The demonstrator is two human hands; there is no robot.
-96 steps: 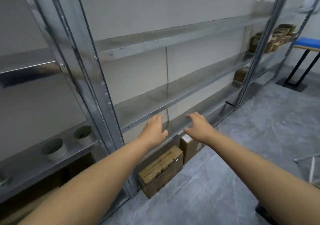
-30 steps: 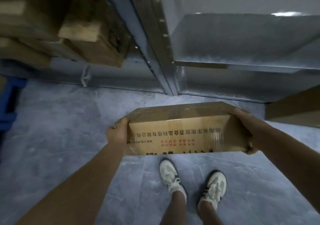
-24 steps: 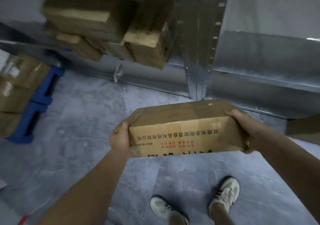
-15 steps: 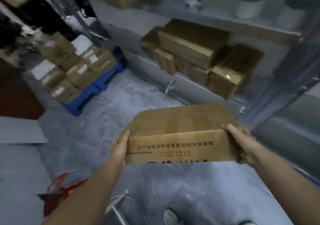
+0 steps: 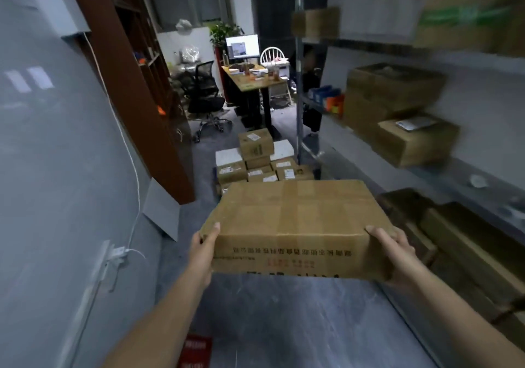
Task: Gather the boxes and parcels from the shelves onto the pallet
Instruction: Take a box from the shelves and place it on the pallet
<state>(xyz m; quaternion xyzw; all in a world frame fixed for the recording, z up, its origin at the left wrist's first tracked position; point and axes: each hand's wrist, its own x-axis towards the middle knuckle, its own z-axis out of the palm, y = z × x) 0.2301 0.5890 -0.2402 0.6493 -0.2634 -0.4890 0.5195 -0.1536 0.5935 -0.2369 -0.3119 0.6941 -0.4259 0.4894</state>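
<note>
Arms outstretched, left grip point(image 5: 202, 250) and right grip point(image 5: 397, 257) clasping box point(image 5: 295, 211) ends

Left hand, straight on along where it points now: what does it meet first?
Probably the stacked parcels ahead. The left hand grips the carried box, and only bare floor shows between. Depth unclear.

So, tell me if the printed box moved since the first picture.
Yes: the box has gone up, off the floor beside the shelving.

One box point(image 5: 295, 220): matt brown cardboard; tape strip point(image 5: 288, 206) smooth, slight sheen. Several stacked boxes point(image 5: 257, 166): same cardboard, white paper labels point(image 5: 253, 137). One shelving upright point(image 5: 298, 83): bare grey metal. The floor point(image 5: 284, 325): grey, mottled, faintly glossy. One bookcase point(image 5: 127, 83): red-brown wood.
</note>
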